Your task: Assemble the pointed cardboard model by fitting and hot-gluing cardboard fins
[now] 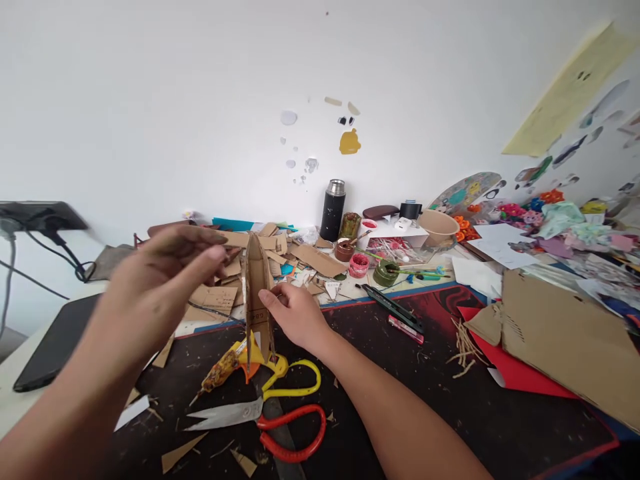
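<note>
A folded cardboard piece, long and narrow with a pointed top and raised side walls, stands upright in front of me. My right hand grips its right wall between thumb and fingers. Left of it, my left hand is raised, with its fingers loosely bent and apart from the thumb; nothing shows in it. Below the cardboard lie scissors with one yellow and one red handle. A yellow glue gun lies beside them, partly hidden by the cardboard.
Cardboard scraps pile up at the back. A black flask stands by the wall near paint jars. A black utility knife lies on the dark mat. Large cardboard covers the right side; a black tablet-like device lies left.
</note>
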The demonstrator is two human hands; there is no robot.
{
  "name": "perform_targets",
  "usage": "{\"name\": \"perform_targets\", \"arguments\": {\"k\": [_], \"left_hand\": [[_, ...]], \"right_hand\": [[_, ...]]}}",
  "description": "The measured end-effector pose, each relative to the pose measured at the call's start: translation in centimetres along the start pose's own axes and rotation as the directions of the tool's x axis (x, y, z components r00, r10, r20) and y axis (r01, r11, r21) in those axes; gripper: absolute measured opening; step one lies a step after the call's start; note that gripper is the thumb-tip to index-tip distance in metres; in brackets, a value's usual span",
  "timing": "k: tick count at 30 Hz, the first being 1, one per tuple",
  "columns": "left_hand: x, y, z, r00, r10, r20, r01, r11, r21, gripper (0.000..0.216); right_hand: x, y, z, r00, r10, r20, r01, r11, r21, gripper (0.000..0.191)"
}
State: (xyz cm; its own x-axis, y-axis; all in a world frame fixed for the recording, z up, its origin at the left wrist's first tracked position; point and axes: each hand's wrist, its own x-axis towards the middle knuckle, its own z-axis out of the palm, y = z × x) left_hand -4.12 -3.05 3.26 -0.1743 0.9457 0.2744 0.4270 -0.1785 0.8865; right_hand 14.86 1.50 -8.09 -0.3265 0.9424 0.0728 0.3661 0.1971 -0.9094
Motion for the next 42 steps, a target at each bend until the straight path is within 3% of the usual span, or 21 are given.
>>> {"name": "perform_targets", "arguments": {"k": [2, 6, 10, 14, 23, 29, 33, 37, 42], "left_hand": [[1.3, -0.9, 0.4, 0.994, 0.045, 0.098, -0.059, 0.989, 0.137, 0.055], [3.1, -3.5, 0.9, 0.964, -0.027, 0.264, -0.055, 0.953, 0.298, 0.069], [2.9, -4.4, 1.1, 0.936, -0.09, 0.341, -0.025, 0.948, 0.318, 0.077], [2.5, -4.3, 1.4, 0.897, -0.154, 0.415, 0.025, 0.953, 0.301, 0.071], [2.8, -4.7, 2.0, 0.891, -0.089, 0.445, -0.01, 0.976, 0.215, 0.044], [2.9, -5.3, 2.0, 0.886, -0.147, 0.44, 0.106, 0.988, 0.116, 0.048], [3.1, -5.3, 2.2, 0.913, -0.15, 0.381, 0.17, 0.985, -0.019, 0.05], [3.4, -5.6, 2.2, 0.941, -0.146, 0.305, 0.196, 0.97, -0.141, 0.048], [3.6, -6.6, 1.9, 0.933, -0.124, 0.337, 0.195, 0.963, -0.185, 0.047]], "right_hand": [[0.0, 0.0, 0.0, 1.0, -0.006, -0.009, 0.006, 1.0, 0.016, 0.041], [0.1, -0.1, -0.2, 1.0, 0.006, -0.02, -0.006, 0.999, 0.037, 0.04], [0.1, -0.2, -0.3, 0.999, 0.007, -0.033, -0.005, 0.998, 0.055, 0.042], [0.1, 0.0, -0.3, 0.999, -0.004, -0.039, 0.007, 0.997, 0.076, 0.042], [0.3, 0.3, -0.3, 0.996, -0.073, -0.058, 0.078, 0.994, 0.074, 0.041], [0.5, 0.7, -0.2, 0.998, -0.041, -0.05, 0.046, 0.993, 0.109, 0.045], [0.5, 0.9, -0.2, 0.999, -0.038, -0.027, 0.042, 0.983, 0.18, 0.051], [0.3, 0.5, -0.3, 0.999, -0.045, 0.025, 0.038, 0.974, 0.223, 0.05], [0.1, 0.3, -0.2, 0.998, -0.054, 0.014, 0.05, 0.982, 0.184, 0.046]]}}
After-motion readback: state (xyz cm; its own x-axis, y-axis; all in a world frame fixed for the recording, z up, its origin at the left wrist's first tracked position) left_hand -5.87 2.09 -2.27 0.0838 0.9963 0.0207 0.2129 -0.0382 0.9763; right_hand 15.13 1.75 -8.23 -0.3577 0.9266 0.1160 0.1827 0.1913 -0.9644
